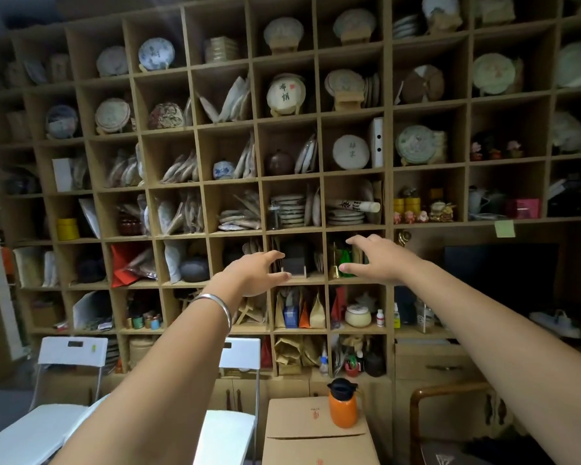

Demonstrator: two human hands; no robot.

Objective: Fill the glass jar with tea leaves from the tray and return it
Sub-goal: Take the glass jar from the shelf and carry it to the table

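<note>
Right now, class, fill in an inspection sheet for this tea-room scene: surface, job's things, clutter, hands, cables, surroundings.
Surface: cardboard box top, carrying an orange flask.
Job's things: small glass jar in a shelf compartment; tray not seen.
Clutter: wrapped tea cakes, pots, tins and pouches packed in the wall shelf.
Hands: left hand and right hand both open, empty, reaching at the shelf.
Cables: nothing seen.
Surroundings: white folding chairs, wooden chair arm, dark screen.

Below the hands: orange flask (342, 408) with black lid, brown cardboard box (316, 431), white chairs (228, 427); silver bangle (220, 307) on left wrist
</note>
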